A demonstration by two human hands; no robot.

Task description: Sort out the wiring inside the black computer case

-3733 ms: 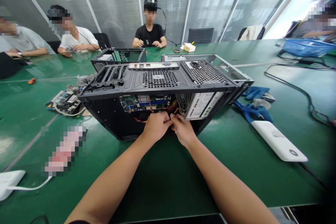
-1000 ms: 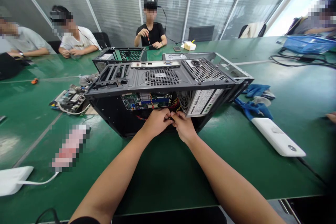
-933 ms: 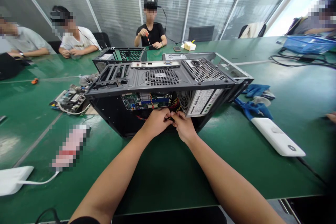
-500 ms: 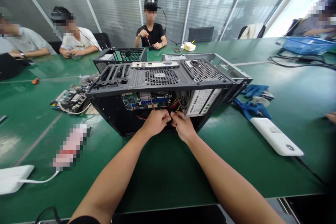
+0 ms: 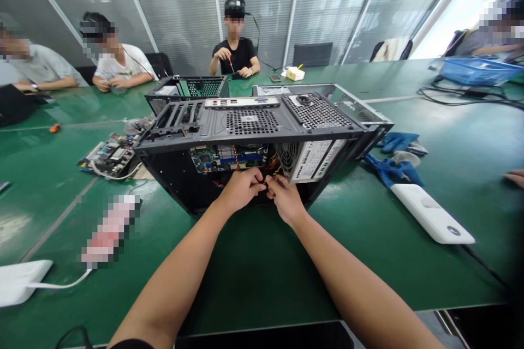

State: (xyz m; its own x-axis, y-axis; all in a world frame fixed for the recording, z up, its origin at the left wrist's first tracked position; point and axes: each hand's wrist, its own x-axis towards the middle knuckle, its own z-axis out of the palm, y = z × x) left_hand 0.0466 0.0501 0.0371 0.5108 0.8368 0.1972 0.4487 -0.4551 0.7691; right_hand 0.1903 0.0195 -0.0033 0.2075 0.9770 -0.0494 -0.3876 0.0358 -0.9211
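A dark chair (image 5: 313, 54) stands before glass panels (image 5: 327, 0).

the case (image 5: 254, 139) is black with honeycomb mesh (image 5: 321, 113), the wires (image 5: 273, 163) red and yellow, the board (image 5: 201, 158) green, the table (image 5: 254, 267) green, the basket (image 5: 477, 72) blue.

a white power bank (image 5: 432, 212) lies touching a blue bundle (image 5: 401, 175) — gloves, perhaps — on the green table (image 5: 462, 174); farther off, a blue basket (image 5: 470, 73) sits near some black cables (image 5: 477, 92).
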